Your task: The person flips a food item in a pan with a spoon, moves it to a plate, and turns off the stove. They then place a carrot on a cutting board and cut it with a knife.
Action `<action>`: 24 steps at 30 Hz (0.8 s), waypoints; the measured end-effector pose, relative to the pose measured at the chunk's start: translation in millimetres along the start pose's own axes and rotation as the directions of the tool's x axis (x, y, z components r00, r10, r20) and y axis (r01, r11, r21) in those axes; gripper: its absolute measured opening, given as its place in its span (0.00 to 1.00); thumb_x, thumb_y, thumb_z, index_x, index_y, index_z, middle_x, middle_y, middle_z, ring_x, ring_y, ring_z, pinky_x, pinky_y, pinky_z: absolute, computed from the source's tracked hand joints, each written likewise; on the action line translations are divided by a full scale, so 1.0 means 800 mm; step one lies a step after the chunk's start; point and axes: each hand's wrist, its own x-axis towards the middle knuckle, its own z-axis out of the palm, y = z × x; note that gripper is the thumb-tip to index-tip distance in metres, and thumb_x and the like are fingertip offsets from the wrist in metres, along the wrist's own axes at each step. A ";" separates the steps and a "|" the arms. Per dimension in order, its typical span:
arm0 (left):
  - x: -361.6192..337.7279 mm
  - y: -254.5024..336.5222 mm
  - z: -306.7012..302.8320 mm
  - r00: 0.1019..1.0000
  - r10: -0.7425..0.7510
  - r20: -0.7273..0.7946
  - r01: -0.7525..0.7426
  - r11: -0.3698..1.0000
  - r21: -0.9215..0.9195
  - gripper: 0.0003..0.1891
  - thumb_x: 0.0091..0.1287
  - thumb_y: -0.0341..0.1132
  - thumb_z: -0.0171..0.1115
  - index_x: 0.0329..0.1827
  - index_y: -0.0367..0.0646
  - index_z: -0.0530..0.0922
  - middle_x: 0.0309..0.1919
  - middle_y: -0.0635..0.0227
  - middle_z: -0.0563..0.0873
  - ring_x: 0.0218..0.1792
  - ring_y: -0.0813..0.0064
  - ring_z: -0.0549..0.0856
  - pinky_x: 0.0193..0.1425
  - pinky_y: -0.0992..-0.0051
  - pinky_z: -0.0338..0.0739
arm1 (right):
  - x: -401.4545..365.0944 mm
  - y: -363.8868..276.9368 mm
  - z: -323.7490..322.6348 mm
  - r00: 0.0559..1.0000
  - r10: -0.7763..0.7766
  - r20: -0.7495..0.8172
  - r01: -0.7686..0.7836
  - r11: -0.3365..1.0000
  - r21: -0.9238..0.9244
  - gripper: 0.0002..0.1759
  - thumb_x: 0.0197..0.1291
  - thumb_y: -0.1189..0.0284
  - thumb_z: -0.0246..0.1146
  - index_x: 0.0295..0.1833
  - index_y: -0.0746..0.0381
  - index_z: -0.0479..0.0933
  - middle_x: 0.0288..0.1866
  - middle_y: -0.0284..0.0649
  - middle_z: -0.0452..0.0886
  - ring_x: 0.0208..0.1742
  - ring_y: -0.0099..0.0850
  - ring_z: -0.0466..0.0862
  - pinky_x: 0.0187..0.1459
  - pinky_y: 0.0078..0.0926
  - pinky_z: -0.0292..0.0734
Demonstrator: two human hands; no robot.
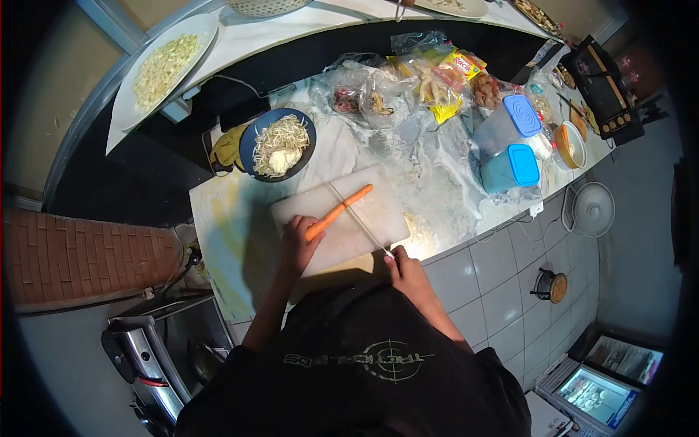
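A peeled-looking orange carrot [336,213] lies slantwise on a white cutting board [306,211]. My left hand [299,237] is closed around the carrot's near, thicker end. In my right hand [405,266] is the pale handle of a kitchen knife [366,228]. Its thin blade crosses over the carrot near the middle, pointing to the board's far left. Beyond the board sits a dark blue plate [312,149] with bean sprouts [280,137] and a pale yellowish lump.
Plastic bags [378,95] of food lie along the counter's back. Two blue-lidded containers [523,165] and a bowl [575,146] stand on the right. A white platter [124,109] of chopped vegetables rests on the raised ledge. A stool [557,287] is on the tiled floor.
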 end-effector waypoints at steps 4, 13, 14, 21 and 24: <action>0.002 -0.002 -0.002 0.988 -0.148 -0.047 0.122 0.924 -0.362 0.17 0.59 0.27 0.74 0.48 0.41 0.77 0.46 0.64 0.82 0.48 0.67 0.84 0.55 0.69 0.79 | -0.010 -0.016 0.025 0.999 0.042 0.017 -0.043 0.998 0.052 0.15 0.73 0.65 0.57 0.49 0.69 0.72 0.26 0.60 0.80 0.32 0.58 0.82 0.36 0.46 0.75; -0.008 -0.029 0.014 0.980 -0.174 0.099 0.189 0.641 -0.744 0.19 0.64 0.17 0.67 0.56 0.36 0.72 0.49 0.65 0.81 0.53 0.77 0.82 0.59 0.78 0.78 | -0.035 -0.052 0.080 0.999 0.048 -0.023 -0.047 0.998 0.042 0.14 0.73 0.66 0.57 0.48 0.68 0.69 0.30 0.62 0.81 0.37 0.63 0.82 0.38 0.57 0.76; -0.009 -0.027 0.012 0.979 -0.179 0.100 0.194 0.653 -0.732 0.19 0.64 0.16 0.66 0.56 0.36 0.72 0.49 0.65 0.81 0.53 0.77 0.82 0.60 0.77 0.77 | -0.037 -0.055 0.085 0.998 0.055 -0.024 -0.054 0.998 0.039 0.14 0.73 0.66 0.57 0.48 0.68 0.69 0.30 0.62 0.81 0.37 0.63 0.82 0.38 0.57 0.76; -0.012 -0.031 0.016 0.988 -0.126 0.092 0.154 0.685 -0.712 0.19 0.65 0.18 0.67 0.56 0.36 0.72 0.49 0.63 0.81 0.52 0.75 0.83 0.60 0.76 0.78 | -0.043 -0.057 0.096 0.990 0.092 -0.109 -0.096 0.995 -0.031 0.13 0.73 0.66 0.57 0.52 0.64 0.68 0.30 0.60 0.81 0.35 0.63 0.82 0.35 0.58 0.76; -0.012 -0.028 0.018 0.992 -0.124 0.034 0.115 0.743 -0.659 0.18 0.65 0.25 0.71 0.55 0.38 0.74 0.48 0.62 0.83 0.49 0.72 0.85 0.56 0.73 0.80 | -0.046 -0.064 0.092 0.994 0.050 -0.101 -0.050 0.999 0.005 0.13 0.74 0.68 0.55 0.58 0.62 0.65 0.25 0.57 0.79 0.31 0.63 0.81 0.33 0.57 0.72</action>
